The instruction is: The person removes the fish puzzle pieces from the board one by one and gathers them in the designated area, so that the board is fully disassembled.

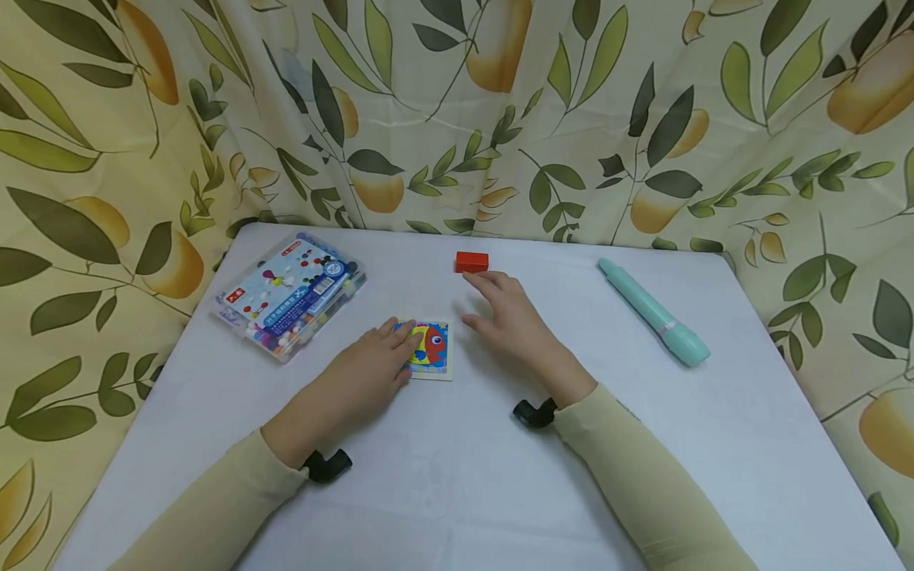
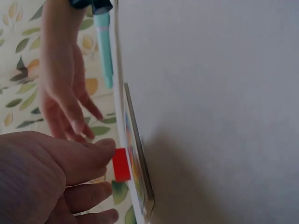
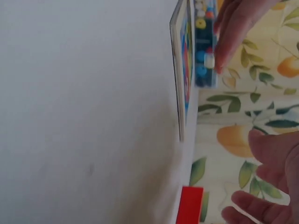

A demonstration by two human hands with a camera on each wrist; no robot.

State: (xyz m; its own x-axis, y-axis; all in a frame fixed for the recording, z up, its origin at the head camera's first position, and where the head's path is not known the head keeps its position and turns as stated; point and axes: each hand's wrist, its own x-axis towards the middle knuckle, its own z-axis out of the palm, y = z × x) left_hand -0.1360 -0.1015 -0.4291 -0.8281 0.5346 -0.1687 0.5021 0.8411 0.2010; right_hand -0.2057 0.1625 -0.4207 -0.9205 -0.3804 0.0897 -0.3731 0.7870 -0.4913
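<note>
A small square wooden-looking board with a fish picture (image 1: 435,346) lies flat on the white table. My left hand (image 1: 374,357) is over its left part, fingers loosely extended. In the right wrist view a gap shows between the left hand (image 3: 240,32) and the board (image 3: 179,70). My right hand (image 1: 510,317) hovers right of the board with relaxed, spread fingers and holds nothing. Its fingertips are close to a small red block (image 1: 472,262) at the back; whether they touch it I cannot tell. The left wrist view shows the red block (image 2: 121,164) beyond the board's edge.
At the back left lies a clear plastic case (image 1: 289,293) with colourful beads and a printed label. A mint-green rod (image 1: 653,312) with a wider end lies on the right. The white table (image 1: 443,476) meets a patterned curtain (image 1: 443,119) at the back.
</note>
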